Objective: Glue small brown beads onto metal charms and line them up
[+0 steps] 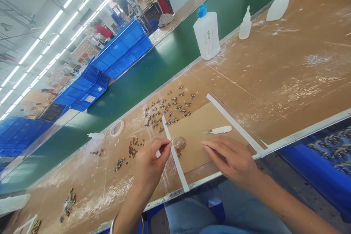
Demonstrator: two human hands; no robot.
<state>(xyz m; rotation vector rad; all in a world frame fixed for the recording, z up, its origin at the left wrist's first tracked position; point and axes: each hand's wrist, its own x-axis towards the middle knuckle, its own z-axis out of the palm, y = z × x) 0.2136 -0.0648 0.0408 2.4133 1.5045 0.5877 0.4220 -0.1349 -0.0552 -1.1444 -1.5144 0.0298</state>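
Left hand (153,159) pinched, apparently on a thin dark sliver (171,140); small round clear plastic cup (179,142) just right of those fingertips. Right hand (233,157), fingertips together, nothing showing, sits nearer the white-handled metal knife (221,129), lying crosswise, blade leftward.

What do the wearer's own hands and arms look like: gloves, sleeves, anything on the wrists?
No gloves on the left hand or right hand. Both forearms show no sleeves within the frame. A thin, silvery bangle rings the left wrist; nothing visible on the right.
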